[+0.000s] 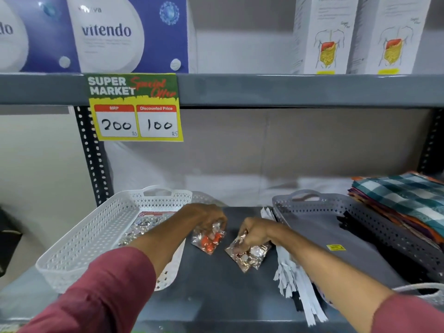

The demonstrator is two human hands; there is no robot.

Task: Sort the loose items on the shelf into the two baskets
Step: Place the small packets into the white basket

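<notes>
On the dark grey shelf [211, 292] stand a white perforated basket [79, 239] at the left and a grey perforated basket [374, 239] at the right. Between them, my left hand [206, 218] grips a clear packet of orange and white pieces [208, 241]. My right hand [254, 233] pinches a clear packet of white and copper pieces [249, 257]. Both packets touch or hang just above the shelf. The white basket holds several shiny packets [141, 228]. White zippers [295, 284] lie against the grey basket's left wall.
Folded checked cloths [403, 203] are stacked at the far right behind the grey basket. A yellow price sign [135, 108] hangs from the upper shelf edge [288, 90]. A perforated upright post [92, 155] stands at the left. Boxes sit on the upper shelf.
</notes>
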